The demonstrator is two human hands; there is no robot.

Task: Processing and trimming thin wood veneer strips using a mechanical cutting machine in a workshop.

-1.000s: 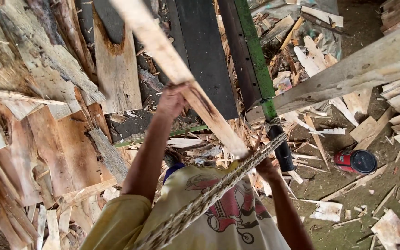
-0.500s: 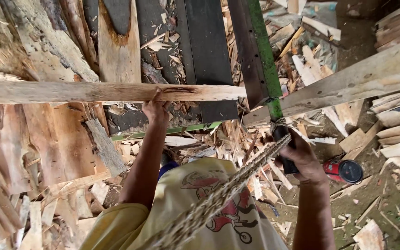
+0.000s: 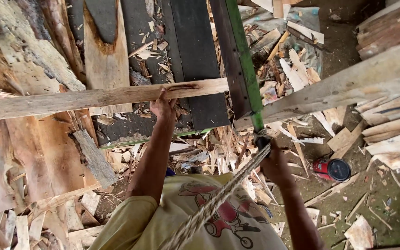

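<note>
Plank point(image 3: 93, 98) lies level across the view at nine to eleven o'clock, the left hand point(image 3: 163, 105) clamped on its lower edge near the right end. Nearer, a braided rope point(image 3: 218, 199) runs from six o'clock up to the right hand point(image 3: 274, 164), which is closed around the dark grip of a green bar point(image 3: 246, 69) rising to twelve. A red can point(image 3: 332, 169) lies on the floor at three o'clock among wood scraps point(image 3: 218, 153). Dark boards point(image 3: 195, 55) lie beyond the plank.

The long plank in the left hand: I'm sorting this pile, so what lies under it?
Under the long plank held by the left hand lie dark boards, bark slabs and chips. What it covers is hidden.
</note>
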